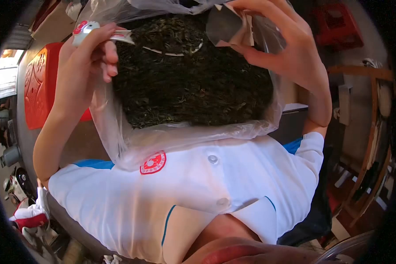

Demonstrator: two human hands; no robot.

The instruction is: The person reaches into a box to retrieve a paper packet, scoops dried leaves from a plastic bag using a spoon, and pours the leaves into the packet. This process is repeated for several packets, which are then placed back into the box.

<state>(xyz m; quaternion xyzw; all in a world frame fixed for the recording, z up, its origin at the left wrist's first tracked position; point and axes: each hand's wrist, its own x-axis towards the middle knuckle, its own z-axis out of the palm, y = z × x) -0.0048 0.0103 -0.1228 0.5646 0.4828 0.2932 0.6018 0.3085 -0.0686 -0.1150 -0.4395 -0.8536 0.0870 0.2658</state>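
Note:
My left hand [86, 57] is closed around a small white tool [87, 30] with a cat-like head and a red bow. Its flat, pale end points right over dark, dried tea leaves [198, 94]. Opposite it, my right hand [286, 44] pinches a small clear pouch [222, 26] with light brown and pinkish edges between thumb and fingers. The leaves fill a large clear plastic bag [198, 132], whose open mouth faces me and whose near edge lies against my shirt. A thin white curved rim [163, 53] shows among the leaves; the rest of that item is buried.
A red plastic stool [42, 86] stands at left, and another red stool [336, 26] at upper right. Wooden shelving [369, 145] runs along the right. At lower left another person [33, 211] in white and red is near cookware [20, 180].

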